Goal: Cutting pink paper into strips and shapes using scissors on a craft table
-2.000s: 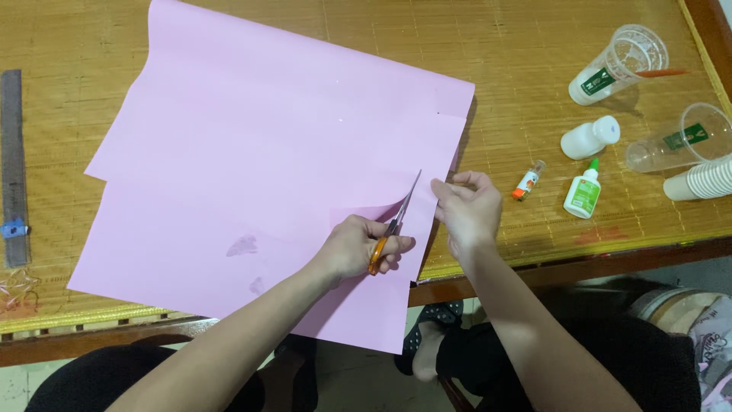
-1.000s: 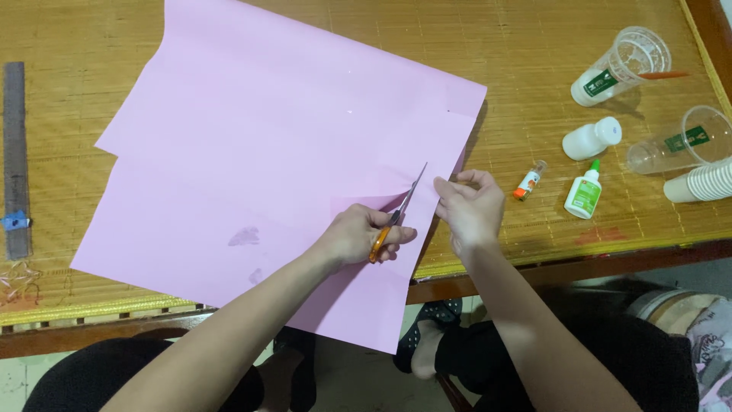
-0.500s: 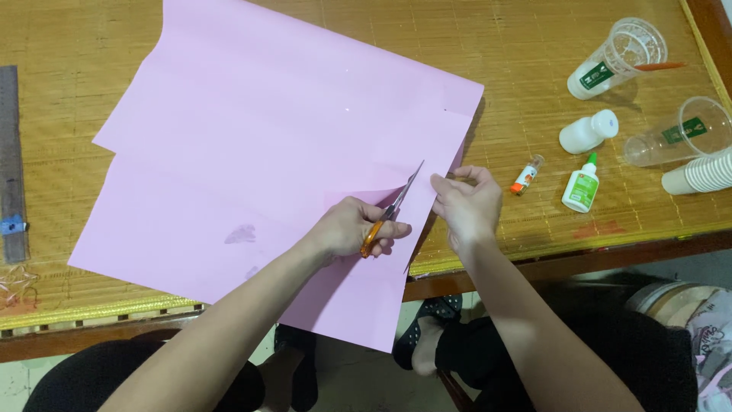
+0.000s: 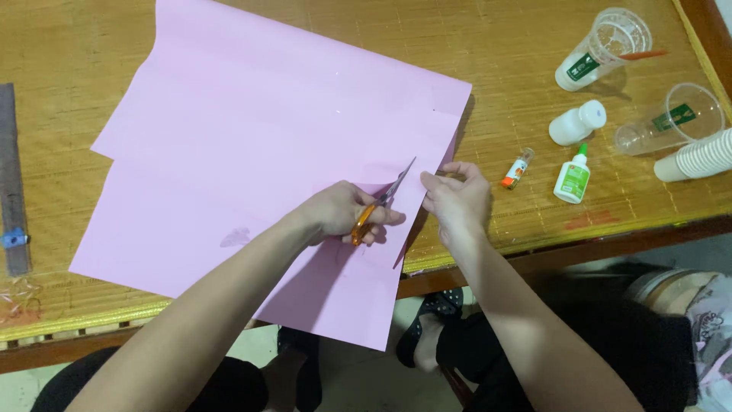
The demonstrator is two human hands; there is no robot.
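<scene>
- My left hand [image 4: 339, 212] is clamped on the orange-handled scissors [image 4: 379, 204], blades parted, biting into the pink paper [image 4: 252, 145].
- My right hand [image 4: 457, 200], just beside the blades, pinches the paper's edge.
- I'd keep that edge taut and feed the paper in slowly.

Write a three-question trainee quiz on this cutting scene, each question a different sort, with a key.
1. True or false: the left hand grips the orange-handled scissors.
2. What does the right hand pinch? A) glue bottle B) edge of the pink paper C) ruler
3. Fill in: the ruler lies at the table's far ____ side.

Key: 1 true; 2 B; 3 left.
</scene>
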